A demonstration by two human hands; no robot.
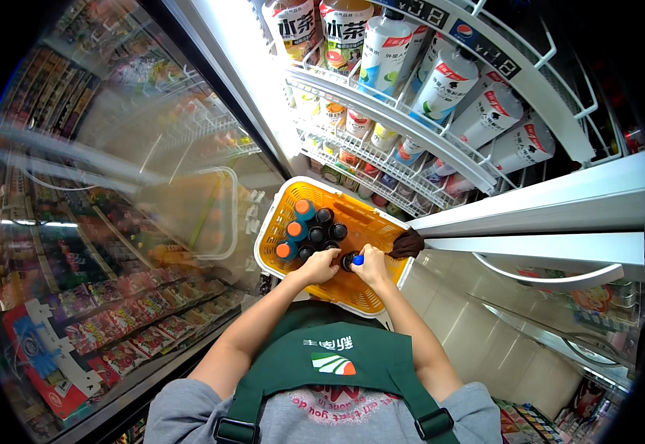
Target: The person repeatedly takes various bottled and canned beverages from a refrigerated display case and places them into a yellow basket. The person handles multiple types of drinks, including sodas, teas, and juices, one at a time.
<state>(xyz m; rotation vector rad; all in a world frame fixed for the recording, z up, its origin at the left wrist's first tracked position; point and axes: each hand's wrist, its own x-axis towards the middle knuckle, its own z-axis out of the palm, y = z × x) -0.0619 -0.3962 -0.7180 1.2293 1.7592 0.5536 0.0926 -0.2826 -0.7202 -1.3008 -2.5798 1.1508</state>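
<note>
A yellow plastic basket (350,206) with a white rim stands in front of me. On its left side three bottles with orange caps (296,229) are upright in a row, beside several dark-capped bottles (316,234). My left hand (321,267) reaches over the near rim, its fingers bent by the closest dark caps; whether they grip one is unclear. Apart from the group stands another dark-topped bottle (348,261). My right hand (371,265) is at this bottle, fingers closed around a small blue-tipped object (358,260). The fingers hide most of that object.
Beyond the basket is an open drinks cooler with bottles on wire shelves (411,116). Its glass door (189,166) stands to the left, snack packets visible through it. Brown cloth (407,243) hangs on the basket's right rim, near a white door handle (550,277) and tiled floor (455,322).
</note>
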